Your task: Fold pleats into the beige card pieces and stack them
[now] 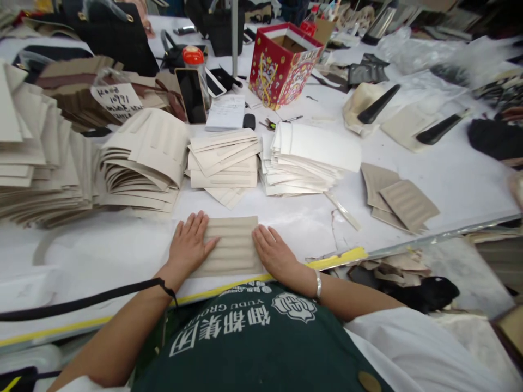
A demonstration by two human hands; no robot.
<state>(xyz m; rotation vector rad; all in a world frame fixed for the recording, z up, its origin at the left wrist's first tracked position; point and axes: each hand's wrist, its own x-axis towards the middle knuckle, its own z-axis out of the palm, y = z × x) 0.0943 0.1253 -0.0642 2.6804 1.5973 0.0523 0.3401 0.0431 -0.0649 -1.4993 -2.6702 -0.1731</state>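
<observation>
A beige ribbed panel (232, 247) lies flat near the front edge of the white table, its raised bands running across. On its left side rests my left hand (190, 242), fingers stretched out and the thumb over the panel. My right hand (275, 250) lies flat at the panel's right edge, fingertips touching it. Neither hand grips anything. Just beyond are a stack of beige panels (224, 160) and a stack of white sheets (310, 155). To the right, a few ribbed panels (408, 204) overlap one another.
Taller stacks of curved beige pieces (147, 141) stand at the left. Behind are a phone (190, 96), a notepad (226, 112) and a red patterned box (281, 65). Two black-handled tools (378, 106) lie at the right. Yellow tape (339, 258) lines the table's front edge.
</observation>
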